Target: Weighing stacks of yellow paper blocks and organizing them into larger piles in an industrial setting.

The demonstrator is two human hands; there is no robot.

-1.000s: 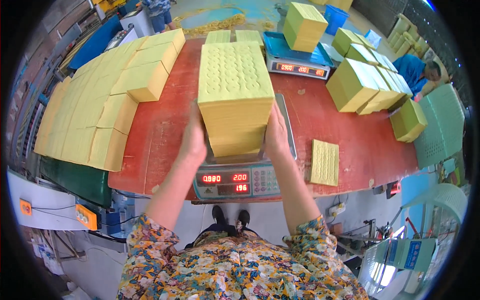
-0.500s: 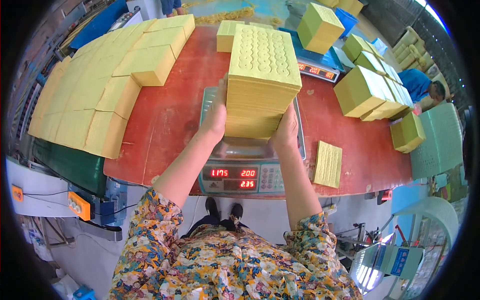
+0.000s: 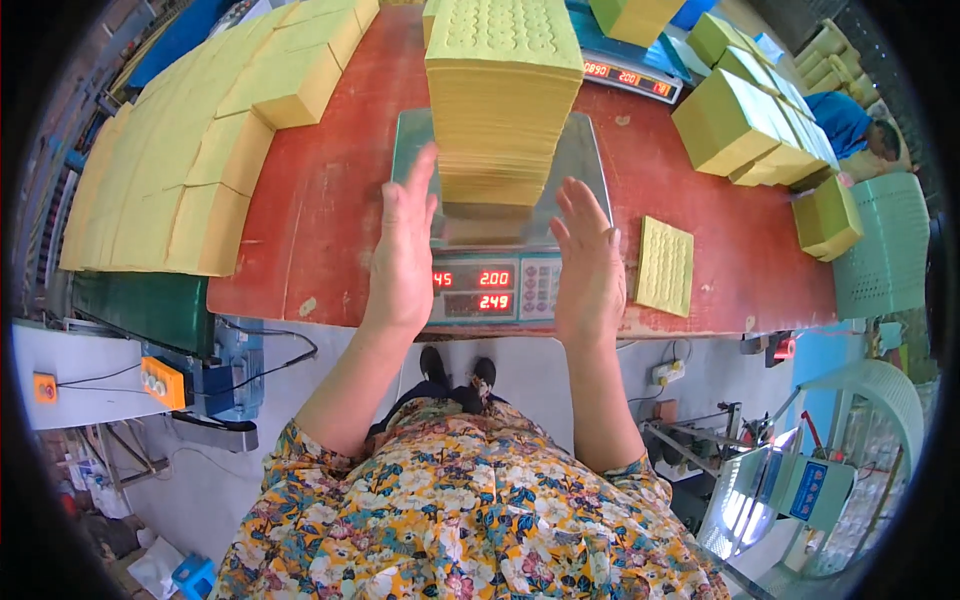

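A tall stack of yellow dimpled sheets (image 3: 505, 90) stands on the steel pan of a digital scale (image 3: 585, 170) with a red-digit display (image 3: 480, 290). My left hand (image 3: 402, 250) is flat and open at the stack's left, just off its lower edge. Flat and open as well, my right hand (image 3: 588, 262) hovers to the lower right of the stack, over the scale's keypad. Neither hand holds anything.
The scale sits on a red table (image 3: 320, 200). Long rows of yellow stacks (image 3: 200, 150) fill its left side. A thin pile of sheets (image 3: 665, 265) lies right of the scale. Green-yellow stacks (image 3: 740, 120) and a second scale (image 3: 625, 70) stand behind. A person in blue (image 3: 850, 125) works far right.
The stack, gripped between both hands a second ago, now rests on the scale pan. Both hands have let go and pulled back toward me, fingers spread.
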